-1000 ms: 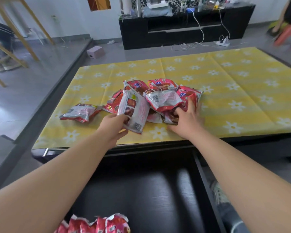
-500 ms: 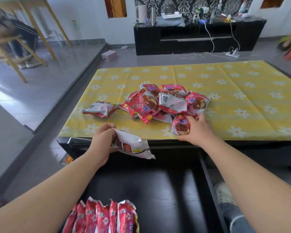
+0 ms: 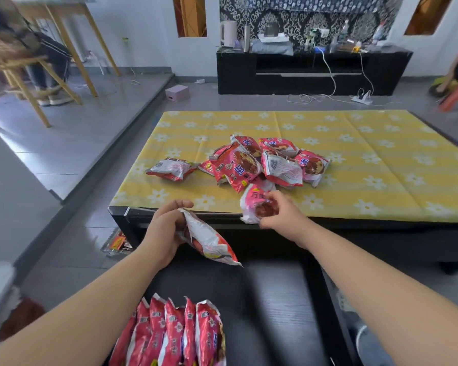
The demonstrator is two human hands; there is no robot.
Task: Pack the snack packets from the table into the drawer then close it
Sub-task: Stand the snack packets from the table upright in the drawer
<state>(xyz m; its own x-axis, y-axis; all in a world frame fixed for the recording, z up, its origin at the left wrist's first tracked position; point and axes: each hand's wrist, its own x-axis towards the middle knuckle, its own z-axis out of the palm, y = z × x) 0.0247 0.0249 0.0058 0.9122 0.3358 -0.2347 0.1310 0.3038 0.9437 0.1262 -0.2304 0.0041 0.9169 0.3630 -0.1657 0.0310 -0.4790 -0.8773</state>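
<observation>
Drawer (image 3: 275, 313): row of red snack packets (image 3: 175, 336) is stood upright inside. One packet (image 3: 209, 239) is clasped in left grip (image 3: 165, 228) above it; second packet (image 3: 257, 204) in right grip (image 3: 283, 215) at desk (image 3: 368, 159) edge. Pile (image 3: 262, 162) is heaped on desk.

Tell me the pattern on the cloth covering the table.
The tablecloth is yellow with faint stripes and scattered white daisy-like flowers; the head view shows it.

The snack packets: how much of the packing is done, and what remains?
Done: a row of packets stands in the open drawer. In hand: the left hand grips a white-backed packet above the drawer, and the right hand holds a second packet at the table edge. Left: a pile and a lone packet on the table, then closing the drawer.
</observation>
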